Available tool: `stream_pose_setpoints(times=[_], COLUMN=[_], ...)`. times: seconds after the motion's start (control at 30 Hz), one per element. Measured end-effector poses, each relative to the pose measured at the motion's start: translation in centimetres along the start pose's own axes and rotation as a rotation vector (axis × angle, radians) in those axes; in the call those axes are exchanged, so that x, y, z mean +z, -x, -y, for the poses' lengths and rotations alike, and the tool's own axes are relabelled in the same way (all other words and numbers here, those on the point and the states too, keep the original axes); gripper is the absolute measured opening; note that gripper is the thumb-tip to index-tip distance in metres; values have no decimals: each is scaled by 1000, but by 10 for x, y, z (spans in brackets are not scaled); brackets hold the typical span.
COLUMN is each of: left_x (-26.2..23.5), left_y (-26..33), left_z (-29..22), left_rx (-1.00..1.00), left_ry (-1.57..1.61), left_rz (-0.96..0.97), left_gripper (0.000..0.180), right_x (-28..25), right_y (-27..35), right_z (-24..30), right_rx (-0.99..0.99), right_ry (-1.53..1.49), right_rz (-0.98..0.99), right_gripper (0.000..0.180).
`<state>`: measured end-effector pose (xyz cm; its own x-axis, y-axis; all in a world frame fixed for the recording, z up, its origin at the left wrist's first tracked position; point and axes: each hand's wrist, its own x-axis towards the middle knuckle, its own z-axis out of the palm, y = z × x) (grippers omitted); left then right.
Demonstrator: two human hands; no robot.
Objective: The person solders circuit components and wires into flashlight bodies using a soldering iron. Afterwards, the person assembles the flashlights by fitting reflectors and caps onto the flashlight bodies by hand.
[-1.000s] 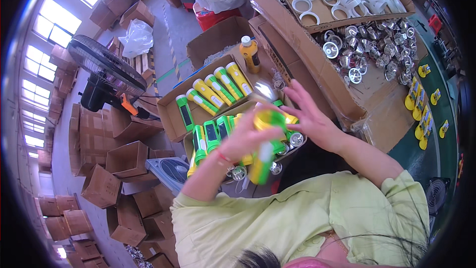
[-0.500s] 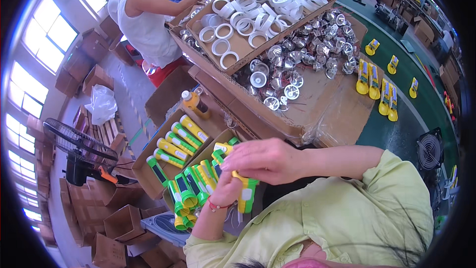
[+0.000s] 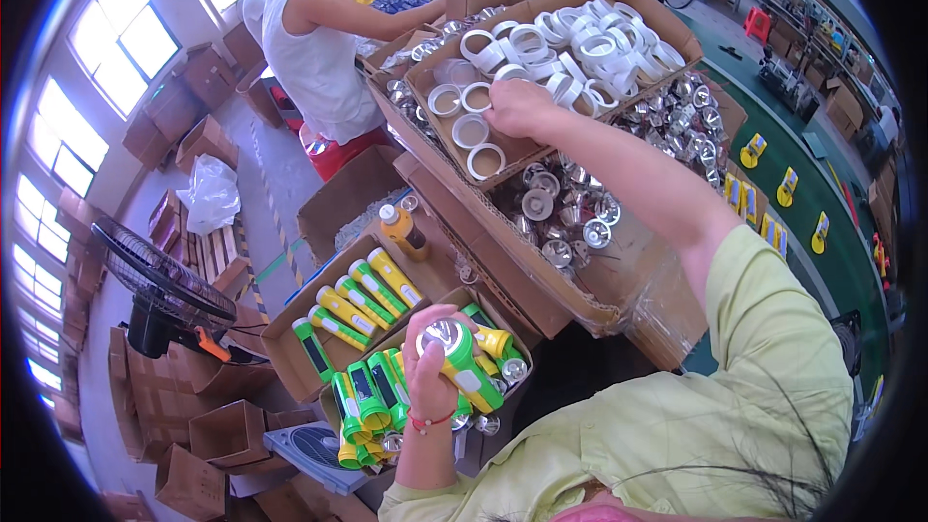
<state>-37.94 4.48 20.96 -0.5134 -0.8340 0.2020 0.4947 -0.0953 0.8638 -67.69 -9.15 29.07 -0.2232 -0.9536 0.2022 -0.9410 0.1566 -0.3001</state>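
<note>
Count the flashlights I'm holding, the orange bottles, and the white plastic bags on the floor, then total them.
Flashlight, held: 1
Orange bottle: 1
White bag: 1
Total: 3

The left hand point(image 3: 428, 367) grips a green-and-yellow torch point(image 3: 462, 360) over a near box of torches point(image 3: 372, 396). The right hand point(image 3: 519, 106) reaches far into a box point(image 3: 667, 29) of white rings point(image 3: 580, 53), fingers touching them. A fan point(image 3: 159, 280) stands at left.
</note>
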Motion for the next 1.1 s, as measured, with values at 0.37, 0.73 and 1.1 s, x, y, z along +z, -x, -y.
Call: stream_pose_setpoints(times=[0.37,0.73,1.1], left_x=[-3,2,-7], left_y=[-16,-6,-2], left_z=[21,22,18], left_rx=[-75,-93,-108], left_ry=[-16,-46,11], left_rz=[-12,19,31], left_gripper=[46,46,39], right_x=[9,23,-24], right_y=[1,1,36], right_z=[1,19,0], right_rx=[36,-160,-307], right_ry=[-242,-425,110], right_rz=[45,-251,-30], right_gripper=[24,13,17])
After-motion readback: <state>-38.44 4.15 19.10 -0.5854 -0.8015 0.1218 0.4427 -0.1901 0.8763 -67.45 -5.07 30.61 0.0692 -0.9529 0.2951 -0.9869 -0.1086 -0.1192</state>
